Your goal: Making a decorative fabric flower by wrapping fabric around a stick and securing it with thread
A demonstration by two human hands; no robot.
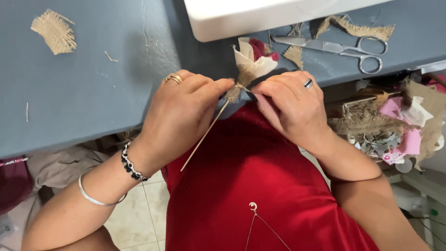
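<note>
A small fabric flower (251,62) of cream and dark red cloth sits on a thin wooden stick (205,136), with a strip of burlap wound at its base. My left hand (181,114) pinches the burlap wrap at the flower's base from the left. From the other side my right hand (290,104) pinches the same spot, fingertips almost touching the left ones. The stick slants down and to the left over my red garment (251,181). Both hands are at the near edge of the blue-grey table (93,93).
Metal scissors (346,49) lie on the table at the upper right, among burlap scraps (357,29). Another burlap piece (55,30) lies at the far left. A white machine base (260,16) stands at the top. A box of lace and pink fabric bits (395,130) sits at right.
</note>
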